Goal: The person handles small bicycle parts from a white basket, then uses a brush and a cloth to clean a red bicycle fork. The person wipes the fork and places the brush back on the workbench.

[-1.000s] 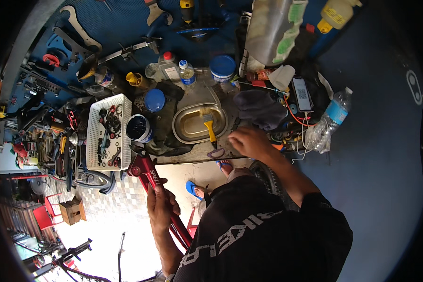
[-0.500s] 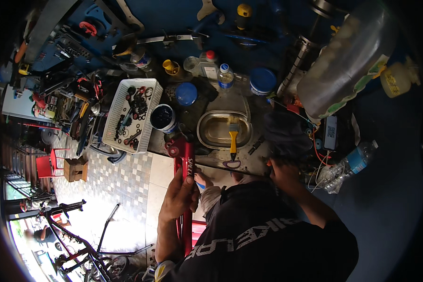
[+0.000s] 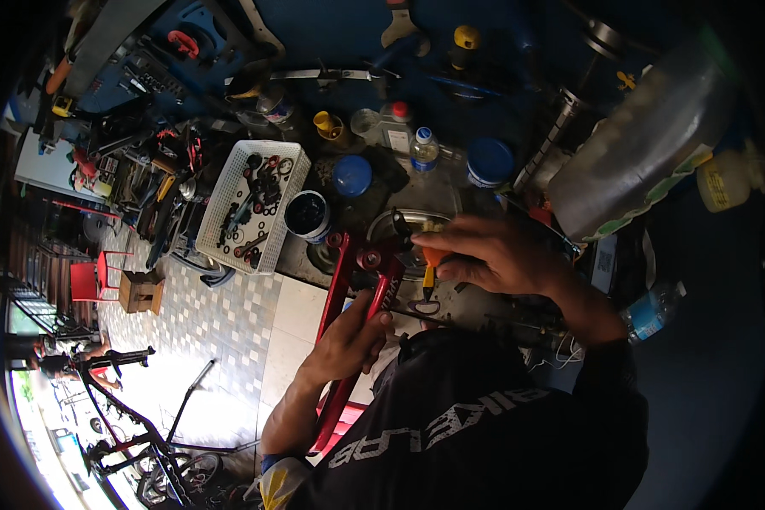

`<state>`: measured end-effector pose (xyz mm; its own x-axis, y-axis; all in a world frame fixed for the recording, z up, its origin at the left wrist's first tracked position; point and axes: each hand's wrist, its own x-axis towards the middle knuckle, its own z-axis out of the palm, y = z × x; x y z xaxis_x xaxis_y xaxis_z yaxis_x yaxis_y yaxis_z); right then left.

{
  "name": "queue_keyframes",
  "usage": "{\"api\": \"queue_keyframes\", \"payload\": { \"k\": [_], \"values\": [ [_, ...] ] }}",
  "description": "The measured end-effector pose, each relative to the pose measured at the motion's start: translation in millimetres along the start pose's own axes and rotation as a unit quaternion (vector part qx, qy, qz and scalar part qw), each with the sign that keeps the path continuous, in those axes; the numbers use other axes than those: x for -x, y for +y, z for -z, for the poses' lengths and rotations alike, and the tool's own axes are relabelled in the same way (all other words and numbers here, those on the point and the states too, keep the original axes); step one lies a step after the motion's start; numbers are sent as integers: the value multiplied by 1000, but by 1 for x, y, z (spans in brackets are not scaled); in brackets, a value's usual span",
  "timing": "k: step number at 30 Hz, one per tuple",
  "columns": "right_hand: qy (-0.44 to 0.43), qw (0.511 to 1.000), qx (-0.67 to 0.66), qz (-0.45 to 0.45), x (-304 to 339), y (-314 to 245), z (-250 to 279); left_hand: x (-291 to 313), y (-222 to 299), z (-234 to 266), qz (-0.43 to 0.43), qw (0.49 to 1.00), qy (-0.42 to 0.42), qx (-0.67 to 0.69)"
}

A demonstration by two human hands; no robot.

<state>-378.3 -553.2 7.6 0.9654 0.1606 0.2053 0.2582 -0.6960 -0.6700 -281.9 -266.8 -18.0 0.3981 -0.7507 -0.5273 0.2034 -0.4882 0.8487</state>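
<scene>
My left hand point(image 3: 348, 340) is closed around a red bicycle frame part point(image 3: 335, 293) with two arms, tilted with its pivot end up toward the bench. My right hand point(image 3: 506, 259) is closed on an orange-handled tool point(image 3: 434, 256) beside that pivot end. The tool's working tip is hard to make out, and whether it touches the red part I cannot tell. Behind my right hand, an oval metal tray point(image 3: 382, 226) and a yellow-handled paintbrush point(image 3: 429, 278) are partly hidden.
A white basket point(image 3: 268, 249) of small bike parts stands left of an open tub point(image 3: 307, 214) of dark grease. Blue-lidded tubs point(image 3: 490, 161) and bottles point(image 3: 424, 151) line the back. At right lies a clear plastic bottle point(image 3: 654, 311). Tools point(image 3: 157, 191) crowd the left side.
My right hand has come from the bench's near right edge to the red part, bringing the orange-handled tool. My left hand has turned and tilted the red part, so both its arms show.
</scene>
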Motion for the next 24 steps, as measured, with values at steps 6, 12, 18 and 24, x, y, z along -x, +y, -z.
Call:
{"api": "queue_keyframes", "payload": {
  "k": [6,12,18,24],
  "values": [
    [-18,998,19,48,-28,8,7,-7,11,-3,-30,997,13,-63],
    [-54,994,42,82,-33,22,8,-14,15,-6,-22,992,38,-119],
    [-57,991,85,81,-32,22,8,-17,5,-6,-60,982,64,-167],
    [-74,990,92,78,-33,20,11,-17,2,-8,-88,974,77,-195]
  ]
}}
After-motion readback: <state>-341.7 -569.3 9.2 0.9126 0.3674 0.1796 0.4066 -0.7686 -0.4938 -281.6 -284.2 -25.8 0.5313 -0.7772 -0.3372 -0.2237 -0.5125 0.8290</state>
